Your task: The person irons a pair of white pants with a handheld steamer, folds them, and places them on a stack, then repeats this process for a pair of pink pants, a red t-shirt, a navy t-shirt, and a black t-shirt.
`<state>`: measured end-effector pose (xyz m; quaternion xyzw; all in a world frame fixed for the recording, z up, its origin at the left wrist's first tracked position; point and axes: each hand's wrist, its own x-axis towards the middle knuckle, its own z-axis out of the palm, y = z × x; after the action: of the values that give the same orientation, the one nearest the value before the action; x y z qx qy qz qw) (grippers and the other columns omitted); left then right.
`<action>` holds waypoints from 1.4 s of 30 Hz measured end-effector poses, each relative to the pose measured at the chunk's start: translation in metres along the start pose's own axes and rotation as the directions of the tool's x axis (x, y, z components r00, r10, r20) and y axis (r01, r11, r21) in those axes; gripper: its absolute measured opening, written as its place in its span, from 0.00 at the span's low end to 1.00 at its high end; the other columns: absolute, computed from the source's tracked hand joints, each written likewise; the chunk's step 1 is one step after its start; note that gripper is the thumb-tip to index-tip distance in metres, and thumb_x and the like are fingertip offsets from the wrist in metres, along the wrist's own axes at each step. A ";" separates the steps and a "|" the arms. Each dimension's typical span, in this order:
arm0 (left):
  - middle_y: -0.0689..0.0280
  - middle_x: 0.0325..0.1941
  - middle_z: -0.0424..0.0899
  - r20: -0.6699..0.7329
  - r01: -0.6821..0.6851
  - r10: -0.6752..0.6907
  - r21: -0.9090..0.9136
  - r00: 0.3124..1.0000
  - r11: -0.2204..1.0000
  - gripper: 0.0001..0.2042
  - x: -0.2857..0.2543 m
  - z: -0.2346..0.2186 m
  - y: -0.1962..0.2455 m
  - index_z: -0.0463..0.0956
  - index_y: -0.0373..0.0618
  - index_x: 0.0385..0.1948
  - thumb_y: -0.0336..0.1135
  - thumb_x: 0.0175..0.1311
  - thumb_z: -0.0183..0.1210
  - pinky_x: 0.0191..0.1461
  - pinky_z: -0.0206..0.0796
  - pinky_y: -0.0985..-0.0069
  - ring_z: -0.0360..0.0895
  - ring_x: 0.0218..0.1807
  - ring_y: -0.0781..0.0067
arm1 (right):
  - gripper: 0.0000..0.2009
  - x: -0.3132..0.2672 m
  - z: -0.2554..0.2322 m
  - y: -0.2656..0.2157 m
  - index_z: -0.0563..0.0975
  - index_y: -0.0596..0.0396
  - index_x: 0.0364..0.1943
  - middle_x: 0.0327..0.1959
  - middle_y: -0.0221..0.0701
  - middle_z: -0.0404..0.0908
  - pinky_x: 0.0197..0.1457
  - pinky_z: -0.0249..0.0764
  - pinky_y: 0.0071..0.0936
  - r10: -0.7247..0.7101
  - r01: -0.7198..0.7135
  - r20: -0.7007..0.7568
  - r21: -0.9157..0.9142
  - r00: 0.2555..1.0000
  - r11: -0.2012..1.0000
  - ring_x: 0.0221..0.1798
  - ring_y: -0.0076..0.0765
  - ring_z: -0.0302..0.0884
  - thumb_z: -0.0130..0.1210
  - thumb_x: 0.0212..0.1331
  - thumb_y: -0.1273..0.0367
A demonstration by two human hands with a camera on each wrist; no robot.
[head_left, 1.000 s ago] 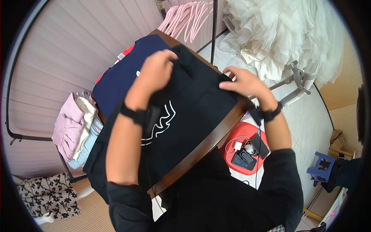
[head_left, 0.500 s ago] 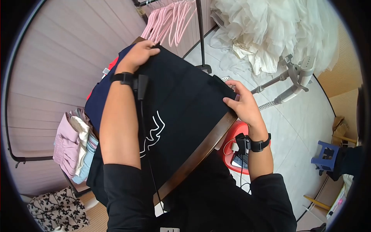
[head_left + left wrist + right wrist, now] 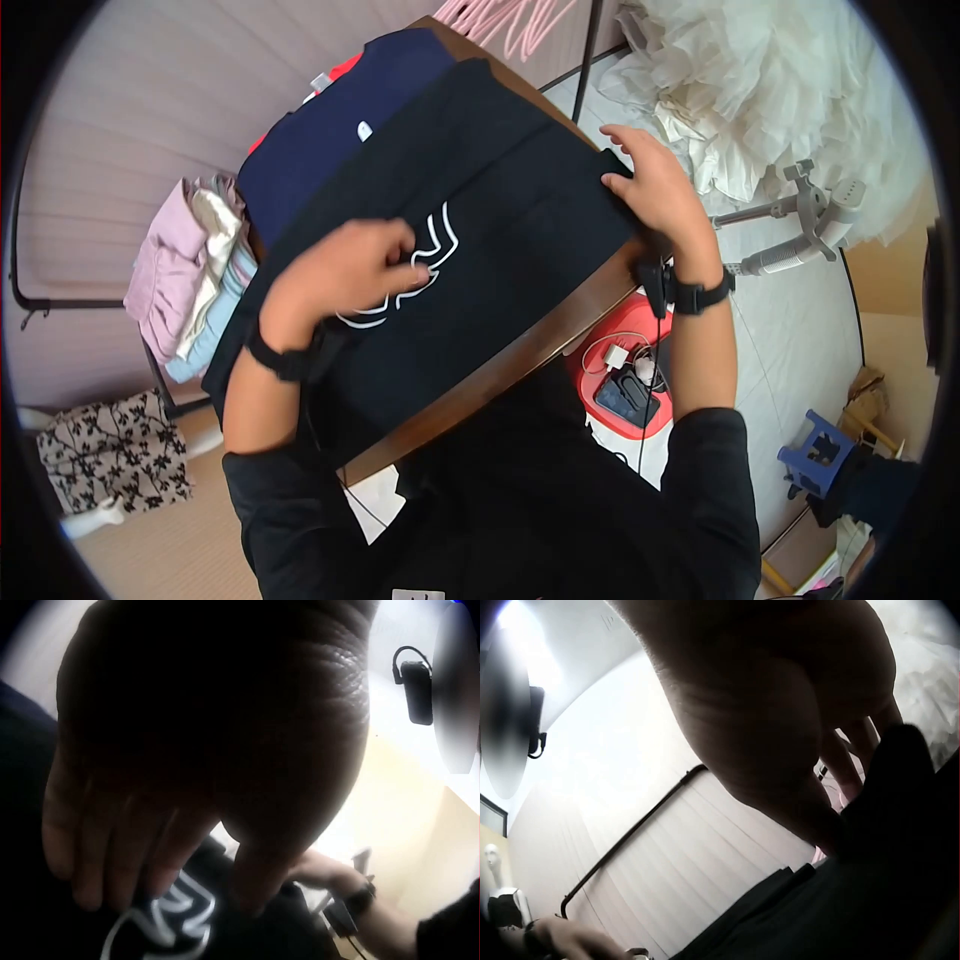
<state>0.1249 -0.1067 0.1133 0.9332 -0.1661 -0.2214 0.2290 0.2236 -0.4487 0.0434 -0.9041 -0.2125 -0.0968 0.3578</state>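
A black garment with a white line print lies spread over a brown table, partly on top of a navy garment. Over the print is my left hand, slightly blurred; the left wrist view shows its fingers extended downward and holding nothing. Whether they touch the cloth I cannot tell. My right hand is at the black garment's right corner, thumb by the near side and fingers spread past the edge. In the right wrist view dark cloth partly hides these fingers.
Folded pink, cream and blue clothes sit left of the table. Pink hangers hang behind it. A red container with devices and cables stands below the near right edge. White tulle and a grey stand are at the right.
My left hand has left the garment's far left corner and come back toward me over the print. The right hand remains by the right corner. The head view has shifted.
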 end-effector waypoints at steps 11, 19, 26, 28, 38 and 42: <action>0.54 0.25 0.74 -0.344 0.152 -0.308 -0.412 0.887 0.898 0.07 -0.120 0.081 0.000 0.70 0.36 0.35 0.28 0.63 0.59 0.35 0.65 0.70 0.73 0.27 0.58 | 0.06 0.019 -0.017 0.010 0.78 0.56 0.40 0.34 0.25 0.77 0.45 0.71 0.22 0.017 -0.155 0.272 0.492 0.962 0.857 0.40 0.23 0.74 0.56 0.59 0.73; 0.58 0.19 0.72 -0.378 0.350 -0.477 -0.357 0.794 0.866 0.15 -0.133 0.092 -0.024 0.73 0.39 0.41 0.36 0.59 0.65 0.30 0.63 0.70 0.70 0.22 0.66 | 0.22 0.043 0.008 0.007 0.74 0.51 0.58 0.36 0.30 0.78 0.49 0.70 0.27 0.212 -0.332 0.415 0.242 0.885 0.912 0.43 0.27 0.74 0.61 0.59 0.64; 0.56 0.18 0.73 -0.299 0.362 -0.463 -0.336 0.834 0.870 0.10 -0.155 0.087 -0.055 0.74 0.38 0.34 0.33 0.58 0.65 0.28 0.63 0.68 0.72 0.20 0.60 | 0.24 0.022 -0.018 0.016 0.75 0.51 0.55 0.32 0.27 0.75 0.42 0.69 0.25 0.252 -0.333 0.486 0.088 0.837 0.939 0.37 0.25 0.71 0.64 0.50 0.74; 0.56 0.19 0.73 -0.298 0.427 -0.535 -0.357 0.791 0.831 0.10 -0.156 0.087 -0.054 0.73 0.37 0.32 0.32 0.58 0.64 0.29 0.64 0.68 0.74 0.21 0.59 | 0.22 0.020 -0.011 0.035 0.76 0.52 0.53 0.29 0.25 0.73 0.40 0.68 0.24 0.220 -0.306 0.427 0.143 0.877 0.941 0.34 0.24 0.69 0.64 0.50 0.74; 0.61 0.37 0.82 -0.689 0.395 -0.721 -0.641 0.082 0.658 0.07 -0.329 0.141 -0.043 0.77 0.37 0.40 0.28 0.62 0.61 0.48 0.71 0.75 0.79 0.41 0.71 | 0.18 -0.045 -0.008 -0.006 0.74 0.59 0.57 0.48 0.34 0.79 0.55 0.72 0.26 0.181 -0.189 0.061 0.193 0.982 0.963 0.51 0.29 0.76 0.58 0.64 0.71; 0.60 0.39 0.82 -0.640 0.451 -0.767 -0.693 -0.027 0.563 0.08 -0.381 0.204 -0.049 0.77 0.36 0.41 0.27 0.62 0.61 0.47 0.71 0.74 0.79 0.40 0.69 | 0.14 -0.087 0.023 -0.089 0.75 0.61 0.53 0.45 0.29 0.78 0.54 0.71 0.21 0.098 -0.237 0.330 0.413 0.939 0.879 0.49 0.22 0.75 0.56 0.64 0.77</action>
<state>-0.2875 0.0192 0.0547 0.8034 0.4623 0.2467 0.2826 0.1063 -0.4019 0.0525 -0.8169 -0.2008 0.1243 0.5263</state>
